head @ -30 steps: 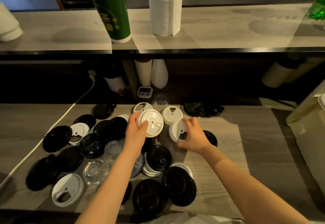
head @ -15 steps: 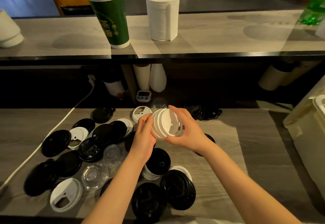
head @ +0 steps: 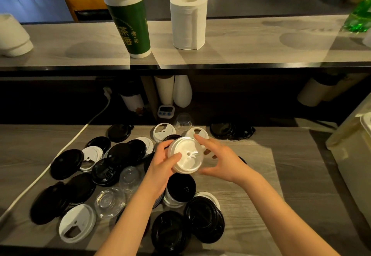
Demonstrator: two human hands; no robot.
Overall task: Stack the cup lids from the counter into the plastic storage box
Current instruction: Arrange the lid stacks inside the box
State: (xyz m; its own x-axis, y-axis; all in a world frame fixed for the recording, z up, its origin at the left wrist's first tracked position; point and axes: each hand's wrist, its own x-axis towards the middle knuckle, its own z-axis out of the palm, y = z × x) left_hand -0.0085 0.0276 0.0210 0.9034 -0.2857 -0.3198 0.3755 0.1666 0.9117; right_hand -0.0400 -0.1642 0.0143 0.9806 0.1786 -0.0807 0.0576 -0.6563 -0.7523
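My left hand (head: pixel 160 167) grips a small stack of white cup lids (head: pixel 186 155) above the counter, thumb across the top face, the stack tilted toward me. My right hand (head: pixel 222 161) hovers just right of the stack with fingers spread and loose; its index fingertip lies at the stack's far rim. Many black lids (head: pixel 204 218), white lids (head: pixel 77 223) and clear lids (head: pixel 109 202) lie scattered on the grey wooden counter (head: pixel 281 175). The translucent plastic storage box (head: pixel 349 145) stands at the right edge, mostly out of frame.
A white cable (head: pixel 40 177) runs along the counter's left side. A raised shelf (head: pixel 241 43) behind carries a green paper cup (head: pixel 128 24) and a paper towel roll (head: pixel 188 22). Under it stand a small timer (head: pixel 165 111) and white cups.
My right hand picked up a white lid and brought it onto the lid in my left hand. It has now let go and opened, and the stack stays in my left hand.
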